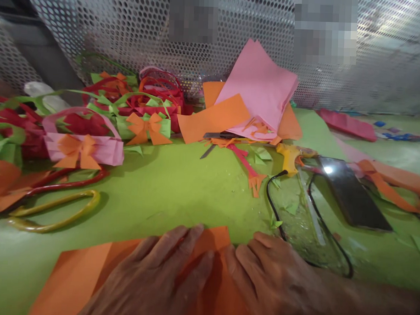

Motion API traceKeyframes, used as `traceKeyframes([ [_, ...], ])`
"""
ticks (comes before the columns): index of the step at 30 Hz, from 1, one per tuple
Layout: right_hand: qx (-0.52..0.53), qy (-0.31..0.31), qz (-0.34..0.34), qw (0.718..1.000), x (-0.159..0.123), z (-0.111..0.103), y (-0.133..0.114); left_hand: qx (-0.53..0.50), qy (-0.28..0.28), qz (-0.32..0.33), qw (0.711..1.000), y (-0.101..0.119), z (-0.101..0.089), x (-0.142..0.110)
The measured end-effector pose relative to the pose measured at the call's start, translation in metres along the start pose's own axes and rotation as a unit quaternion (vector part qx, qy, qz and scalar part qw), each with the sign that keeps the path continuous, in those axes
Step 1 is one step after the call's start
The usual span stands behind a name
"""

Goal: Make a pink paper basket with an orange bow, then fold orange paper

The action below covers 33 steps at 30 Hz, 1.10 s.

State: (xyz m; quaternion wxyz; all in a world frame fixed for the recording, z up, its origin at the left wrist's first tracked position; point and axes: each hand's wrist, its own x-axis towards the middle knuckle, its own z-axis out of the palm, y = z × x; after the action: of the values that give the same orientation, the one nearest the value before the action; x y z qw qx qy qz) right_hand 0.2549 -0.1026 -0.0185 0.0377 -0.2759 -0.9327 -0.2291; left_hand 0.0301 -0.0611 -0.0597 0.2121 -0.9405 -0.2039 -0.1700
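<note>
An orange paper sheet (78, 277) lies at the near edge of the green table top (167, 188). My left hand (154, 279) rests flat on it, fingers stretched out and slightly apart. My right hand (271, 279) lies beside it, fingers pressed down on the sheet's right part, thumb side touching the left hand. Neither hand holds anything.
Paper baskets with orange bows (82, 146) crowd the back left. Pink paper (260, 90) and orange sheets (214, 118) lean on the perforated metal wall. A phone (353, 192), black cable (280, 224), yellow-handled scissors (292, 158) sit right. Large yellow and red scissor handles (53, 207) lie left.
</note>
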Motion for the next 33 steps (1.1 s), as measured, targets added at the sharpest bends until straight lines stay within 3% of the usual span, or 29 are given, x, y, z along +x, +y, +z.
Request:
traceKeyframes([
  [10,0.003,0.011,0.005,1.0,0.0008,0.001,0.0002,-0.013,-0.012,-0.012,1.0,0.0016,0.0028,-0.0008],
  [18,-0.004,-0.015,0.001,1.0,0.0001,-0.0007,-0.0004,-0.036,-0.016,-0.017,0.999,0.0018,-0.0009,0.0007],
  [23,-0.007,-0.016,0.005,1.0,0.0011,-0.0013,0.0001,-0.076,-0.042,-0.017,0.996,0.0028,0.0,-0.0009],
  [28,-0.005,0.001,0.024,1.0,0.0006,0.0008,-0.0017,-0.073,-0.07,-0.056,0.993,0.0069,0.001,-0.0011],
  [33,-0.005,0.01,0.038,0.999,0.0001,0.0054,-0.0061,-0.06,-0.052,-0.014,0.997,0.0011,0.0014,-0.0023],
])
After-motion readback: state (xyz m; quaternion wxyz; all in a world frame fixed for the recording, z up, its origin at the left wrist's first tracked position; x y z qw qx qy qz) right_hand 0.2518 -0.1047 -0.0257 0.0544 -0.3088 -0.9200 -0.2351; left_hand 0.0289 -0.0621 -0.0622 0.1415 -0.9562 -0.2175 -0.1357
